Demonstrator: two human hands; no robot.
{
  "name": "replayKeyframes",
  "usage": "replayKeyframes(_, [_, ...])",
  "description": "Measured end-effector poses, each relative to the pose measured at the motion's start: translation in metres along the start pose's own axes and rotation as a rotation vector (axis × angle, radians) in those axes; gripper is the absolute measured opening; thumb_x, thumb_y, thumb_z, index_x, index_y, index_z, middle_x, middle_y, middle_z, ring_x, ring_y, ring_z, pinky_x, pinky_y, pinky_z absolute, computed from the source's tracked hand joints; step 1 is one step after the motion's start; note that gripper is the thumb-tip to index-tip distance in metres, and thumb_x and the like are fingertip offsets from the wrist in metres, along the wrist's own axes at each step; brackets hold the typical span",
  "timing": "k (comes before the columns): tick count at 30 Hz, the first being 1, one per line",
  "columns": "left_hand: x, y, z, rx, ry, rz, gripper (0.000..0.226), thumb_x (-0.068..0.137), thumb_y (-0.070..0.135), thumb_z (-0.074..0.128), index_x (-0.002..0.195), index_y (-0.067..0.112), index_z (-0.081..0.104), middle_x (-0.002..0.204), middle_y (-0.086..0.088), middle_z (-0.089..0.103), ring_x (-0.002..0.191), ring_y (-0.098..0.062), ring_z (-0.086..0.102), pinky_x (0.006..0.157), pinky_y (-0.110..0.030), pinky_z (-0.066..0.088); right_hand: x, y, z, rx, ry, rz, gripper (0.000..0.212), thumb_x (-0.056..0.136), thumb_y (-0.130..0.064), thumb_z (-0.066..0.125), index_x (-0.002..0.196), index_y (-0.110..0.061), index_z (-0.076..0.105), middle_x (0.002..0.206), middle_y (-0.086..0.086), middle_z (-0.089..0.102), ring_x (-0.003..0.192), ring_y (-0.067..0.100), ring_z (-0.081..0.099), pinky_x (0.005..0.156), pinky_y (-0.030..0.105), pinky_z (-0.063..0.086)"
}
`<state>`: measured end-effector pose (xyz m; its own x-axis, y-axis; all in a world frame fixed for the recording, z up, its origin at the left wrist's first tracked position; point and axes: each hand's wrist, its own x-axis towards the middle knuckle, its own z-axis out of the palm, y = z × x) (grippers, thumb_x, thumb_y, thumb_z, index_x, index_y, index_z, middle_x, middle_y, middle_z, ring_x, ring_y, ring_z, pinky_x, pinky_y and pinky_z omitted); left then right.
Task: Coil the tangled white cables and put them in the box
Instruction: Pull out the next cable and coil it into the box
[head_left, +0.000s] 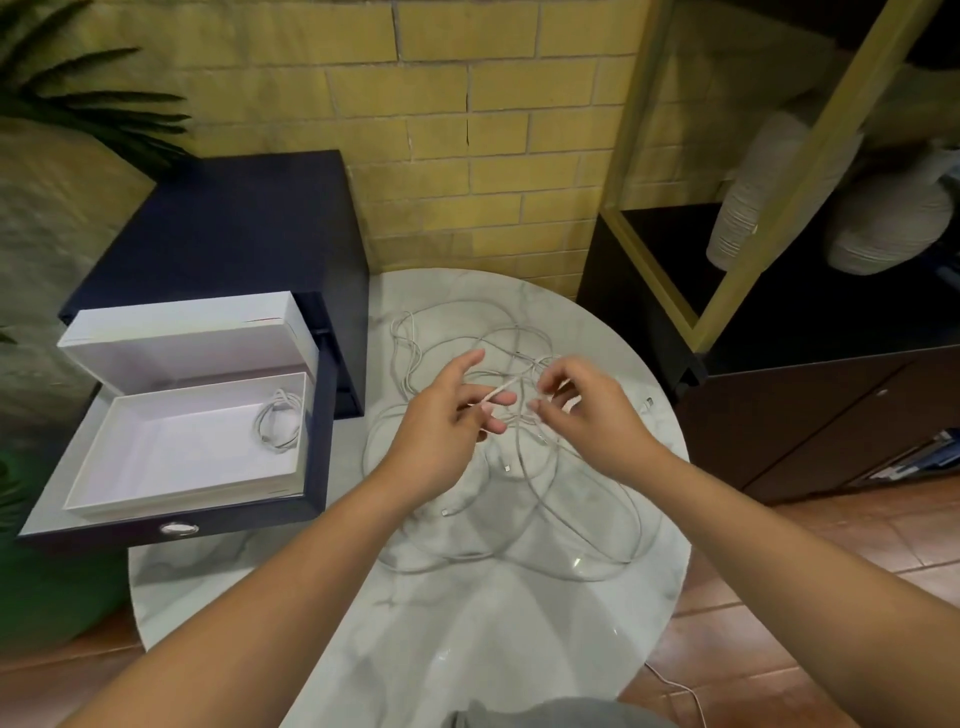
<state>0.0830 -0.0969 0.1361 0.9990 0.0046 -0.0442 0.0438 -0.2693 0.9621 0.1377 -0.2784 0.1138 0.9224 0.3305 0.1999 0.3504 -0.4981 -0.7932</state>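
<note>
head view shows the left hand (441, 421) pinching one strand just above the tangled white cables (519, 467), likely to free an end before coiling. the right hand (592, 415) hovers beside it with fingers (545, 387) curled; i cannot tell whether it holds a strand. the box (171, 452) sits open in a pulled-out drawer (249, 525), one coiled cable (280, 421) inside. cables sprawl over a round marble table (467, 634) by a yellow brick wall (467, 130).

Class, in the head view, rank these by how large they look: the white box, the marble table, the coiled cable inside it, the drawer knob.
1. marble table
2. white box
3. coiled cable
4. drawer knob
Gaps are wide, so nearness to the camera should not change the order.
</note>
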Motion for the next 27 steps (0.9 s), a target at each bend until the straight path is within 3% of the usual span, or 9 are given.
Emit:
replayKeyframes(3, [-0.002, 0.008, -0.002, -0.055, -0.057, 0.009, 0.038, 0.100, 0.005, 0.044, 0.132, 0.023, 0.049, 0.106, 0.007, 0.072, 0.073, -0.004, 0.061, 0.061, -0.012, 0.045, 0.006, 0.005, -0.008, -0.101, -0.079, 0.022, 0.036, 0.086, -0.024, 0.069, 0.117, -0.026, 0.051, 0.115, -0.009, 0.047, 0.096, 0.005, 0.054, 0.076, 0.018, 0.048])
replayKeyframes(6, [-0.002, 0.015, -0.003, -0.144, -0.072, -0.002, 0.035, 0.100, 0.005, 0.043, 0.124, 0.027, 0.054, 0.104, 0.005, 0.072, 0.068, -0.003, 0.055, 0.061, -0.013, 0.042, 0.008, 0.004, -0.011, 0.021, -0.209, 0.059, 0.010, 0.092, -0.016, 0.062, 0.099, -0.022, 0.062, 0.099, -0.008, 0.061, 0.089, 0.000, 0.059, 0.076, 0.017, 0.045])
replayKeyframes(10, [-0.003, 0.026, -0.009, -0.165, -0.100, -0.161, 0.022, 0.101, 0.017, 0.043, 0.109, 0.018, 0.063, 0.076, 0.005, 0.067, 0.055, -0.006, 0.044, 0.049, -0.014, 0.036, 0.012, -0.010, -0.024, 0.236, -0.071, 0.076, 0.010, 0.095, -0.009, 0.055, 0.093, -0.014, 0.064, 0.083, 0.001, 0.068, 0.078, 0.006, 0.065, 0.074, 0.019, 0.051])
replayKeyframes(13, [-0.007, 0.032, -0.011, -0.135, -0.237, -0.265, 0.041, 0.102, 0.040, 0.036, 0.090, 0.014, 0.066, 0.055, 0.005, 0.051, 0.046, -0.008, 0.036, 0.051, -0.024, 0.027, 0.017, -0.025, -0.029, 0.192, 0.009, -0.017, 0.010, 0.094, -0.015, 0.057, 0.097, -0.008, 0.063, 0.080, -0.001, 0.063, 0.070, 0.008, 0.062, 0.069, 0.023, 0.051])
replayKeyframes(16, [-0.012, 0.040, -0.011, -0.299, -0.259, -0.255, 0.044, 0.102, 0.041, 0.034, 0.077, 0.014, 0.057, 0.049, 0.005, 0.031, 0.045, -0.009, 0.027, 0.051, -0.025, 0.023, 0.020, -0.032, -0.028, 0.156, 0.051, -0.031, 0.014, 0.095, -0.020, 0.057, 0.093, -0.007, 0.061, 0.072, -0.002, 0.056, 0.062, 0.005, 0.053, 0.059, 0.017, 0.048])
replayKeyframes(21, [-0.014, 0.052, -0.016, -0.655, -0.211, -0.169, 0.041, 0.103, 0.033, 0.032, 0.078, 0.011, 0.055, 0.047, 0.008, 0.023, 0.043, -0.007, 0.019, 0.047, -0.021, 0.025, 0.015, -0.016, -0.022, 0.248, -0.056, 0.104, 0.006, 0.095, -0.014, 0.057, 0.096, -0.009, 0.058, 0.075, 0.006, 0.061, 0.066, 0.011, 0.060, 0.063, 0.020, 0.052])
replayKeyframes(24, [-0.014, 0.054, -0.018, -0.709, -0.183, -0.124, 0.040, 0.103, 0.029, 0.031, 0.082, 0.011, 0.059, 0.047, 0.008, 0.024, 0.043, -0.006, 0.019, 0.045, -0.020, 0.025, 0.010, -0.007, -0.023, 0.294, -0.030, 0.159, 0.002, 0.095, -0.010, 0.055, 0.094, -0.011, 0.056, 0.082, 0.006, 0.066, 0.068, 0.012, 0.064, 0.064, 0.021, 0.053])
replayKeyframes(27, [-0.014, 0.054, -0.017, -0.681, -0.168, -0.085, 0.037, 0.103, 0.025, 0.031, 0.093, 0.008, 0.063, 0.049, 0.007, 0.026, 0.044, -0.007, 0.021, 0.047, -0.021, 0.024, 0.003, -0.005, -0.022, 0.230, -0.064, 0.215, 0.006, 0.095, -0.013, 0.056, 0.090, -0.009, 0.058, 0.077, 0.003, 0.065, 0.059, 0.010, 0.058, 0.059, 0.022, 0.051])
